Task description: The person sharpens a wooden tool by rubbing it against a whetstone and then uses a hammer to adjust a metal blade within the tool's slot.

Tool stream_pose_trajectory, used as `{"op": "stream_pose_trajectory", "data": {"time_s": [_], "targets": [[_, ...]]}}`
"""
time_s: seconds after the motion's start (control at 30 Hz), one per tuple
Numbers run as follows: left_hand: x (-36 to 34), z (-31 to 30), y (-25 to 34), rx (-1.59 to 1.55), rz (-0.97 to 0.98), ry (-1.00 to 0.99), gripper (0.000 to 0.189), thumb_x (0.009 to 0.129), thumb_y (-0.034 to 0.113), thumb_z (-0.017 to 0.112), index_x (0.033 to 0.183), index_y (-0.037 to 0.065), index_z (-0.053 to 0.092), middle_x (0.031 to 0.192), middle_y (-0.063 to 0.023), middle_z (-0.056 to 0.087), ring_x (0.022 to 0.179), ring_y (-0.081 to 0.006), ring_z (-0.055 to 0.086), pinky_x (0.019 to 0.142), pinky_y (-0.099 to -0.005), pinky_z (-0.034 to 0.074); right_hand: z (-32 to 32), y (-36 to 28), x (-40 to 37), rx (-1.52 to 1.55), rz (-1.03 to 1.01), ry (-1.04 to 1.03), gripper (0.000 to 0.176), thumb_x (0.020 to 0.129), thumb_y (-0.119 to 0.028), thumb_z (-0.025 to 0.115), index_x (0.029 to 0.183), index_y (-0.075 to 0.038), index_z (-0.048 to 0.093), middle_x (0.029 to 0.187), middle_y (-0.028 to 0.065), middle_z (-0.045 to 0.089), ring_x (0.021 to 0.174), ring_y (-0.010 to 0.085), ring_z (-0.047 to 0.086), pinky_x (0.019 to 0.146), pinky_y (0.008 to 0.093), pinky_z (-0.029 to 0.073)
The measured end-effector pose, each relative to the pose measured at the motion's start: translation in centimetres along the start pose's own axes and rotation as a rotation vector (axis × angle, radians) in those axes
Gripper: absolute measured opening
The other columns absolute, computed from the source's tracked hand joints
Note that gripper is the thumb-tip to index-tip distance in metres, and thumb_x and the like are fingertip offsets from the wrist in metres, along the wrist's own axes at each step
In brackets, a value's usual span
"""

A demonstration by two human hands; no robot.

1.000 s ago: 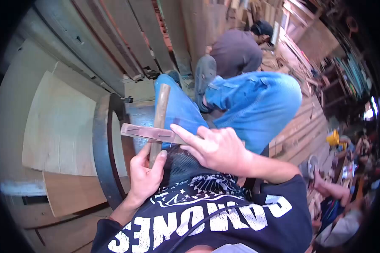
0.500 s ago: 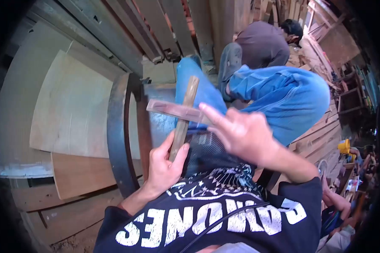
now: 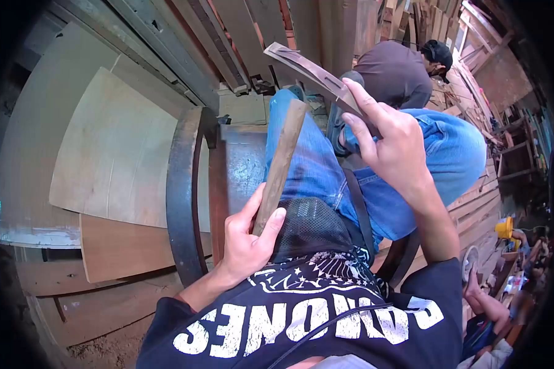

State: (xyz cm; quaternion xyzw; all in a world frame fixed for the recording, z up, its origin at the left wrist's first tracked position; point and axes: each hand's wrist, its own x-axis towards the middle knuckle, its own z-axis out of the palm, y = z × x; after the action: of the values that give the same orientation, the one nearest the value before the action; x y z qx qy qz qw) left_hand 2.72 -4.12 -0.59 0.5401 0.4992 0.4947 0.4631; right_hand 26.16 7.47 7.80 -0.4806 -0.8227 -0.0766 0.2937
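Note:
My left hand (image 3: pixel 247 241) is closed around the lower end of a wooden stick (image 3: pixel 282 160), thumb on one side and fingers on the other. The stick stands slanted over my lap, its top end free. Up and to the right, my right hand (image 3: pixel 393 142) grips one end of a flat brownish strip (image 3: pixel 311 71), index finger stretched along it. Dark slot-like marks and a thin curling layer show on the strip, whose exact kind I cannot make out. It is apart from the stick.
I sit beside a curved dark wooden armrest (image 3: pixel 181 197). Large plywood sheets (image 3: pixel 114 147) lean at the left. Ahead, another person (image 3: pixel 393 74) bends over among scrap wood. More people and a yellow container (image 3: pixel 504 227) are at the far right.
My right hand has lifted the flat strip off the stick, up and to the right, tilting it. The stick stays in my left hand, slightly shifted.

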Motion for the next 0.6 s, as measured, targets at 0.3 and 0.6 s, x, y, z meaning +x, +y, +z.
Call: {"op": "stream_pose_trajectory", "data": {"time_s": [0.3,0.6], "targets": [[0.5,-1.9,-0.6,-0.234,-0.141,-0.064,0.033,0.105,0.022,0.046,0.127,-0.001,0.053,0.083,-0.0035,0.058,0.057,-0.0047,0.048,0.051,-0.0182,0.039,2.3,0.9,-1.5,0.368,0.074,0.168,0.047,0.086,-0.012,0.071,0.131,-0.009,0.060,0.088,0.0194,0.069,0.074,0.0304,0.069,0.068,0.0347,0.053],[0.0,-1.9,-0.6,-0.279,-0.182,-0.175,0.027,0.103,0.017,0.051,0.123,-0.002,0.049,0.087,-0.0068,0.060,0.058,-0.0061,0.053,0.052,-0.0187,0.044,3.2,0.8,-2.8,0.377,0.114,0.117,0.048,0.086,-0.010,0.071,0.132,-0.007,0.060,0.087,0.0175,0.070,0.070,0.0258,0.069,0.066,0.0325,0.053]]}}
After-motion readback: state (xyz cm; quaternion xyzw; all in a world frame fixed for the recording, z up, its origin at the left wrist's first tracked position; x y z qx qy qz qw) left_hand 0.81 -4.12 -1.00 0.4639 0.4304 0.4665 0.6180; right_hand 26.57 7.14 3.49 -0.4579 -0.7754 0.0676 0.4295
